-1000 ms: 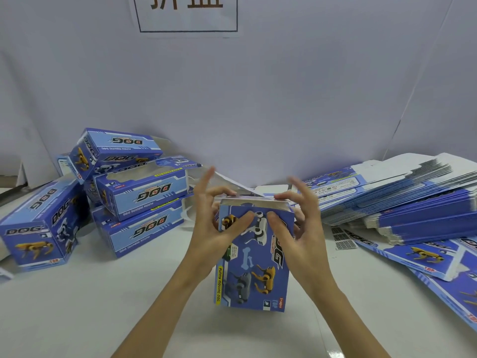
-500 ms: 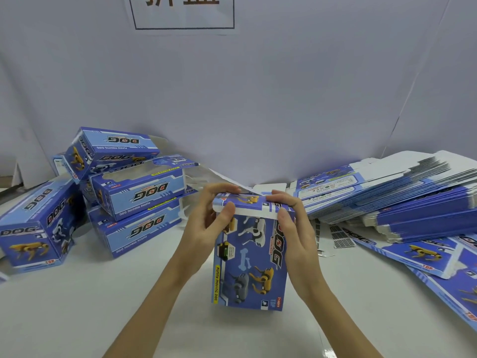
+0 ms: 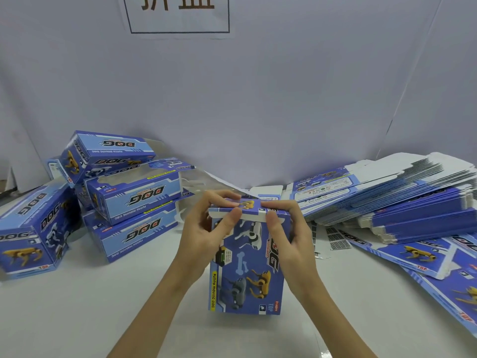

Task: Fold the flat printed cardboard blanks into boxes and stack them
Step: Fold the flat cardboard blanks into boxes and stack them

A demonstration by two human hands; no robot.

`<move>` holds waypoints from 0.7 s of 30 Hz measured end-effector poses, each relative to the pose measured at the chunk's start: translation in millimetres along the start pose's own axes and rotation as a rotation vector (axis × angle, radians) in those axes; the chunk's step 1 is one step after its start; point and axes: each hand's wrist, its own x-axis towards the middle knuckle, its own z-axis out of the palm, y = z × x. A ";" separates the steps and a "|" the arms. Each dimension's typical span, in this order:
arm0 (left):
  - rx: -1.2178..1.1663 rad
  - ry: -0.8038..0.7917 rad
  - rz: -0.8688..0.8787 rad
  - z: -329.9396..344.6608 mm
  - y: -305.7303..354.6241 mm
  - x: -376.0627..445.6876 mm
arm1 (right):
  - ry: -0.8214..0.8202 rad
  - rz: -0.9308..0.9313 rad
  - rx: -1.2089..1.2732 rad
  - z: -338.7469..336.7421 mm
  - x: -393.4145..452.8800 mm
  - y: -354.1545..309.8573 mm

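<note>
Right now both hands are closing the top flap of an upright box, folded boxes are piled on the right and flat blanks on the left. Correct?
Sides are swapped. The head view shows the folded boxes on the left and the flat blanks on the right. The left hand and right hand do close the top flap of the upright box.

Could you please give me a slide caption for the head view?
Both hands, left and right, press the top flap onto an upright box.

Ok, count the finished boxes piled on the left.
4 plainly: top box, windowed box beneath it, bottom box, standing box at far left. More seem partly hidden behind them.
</note>
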 end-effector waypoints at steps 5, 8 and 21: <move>0.266 -0.070 0.093 -0.7 -8.1 -3.1 | 0.136 -0.012 0.056 -1.7 2.0 1.4; 0.783 -0.095 0.289 -3.0 -14.9 -4.3 | 0.231 0.066 0.152 -7.2 2.8 3.7; 1.129 -0.112 0.383 6.7 -12.7 -9.7 | 0.085 0.047 0.010 -8.7 -1.7 13.4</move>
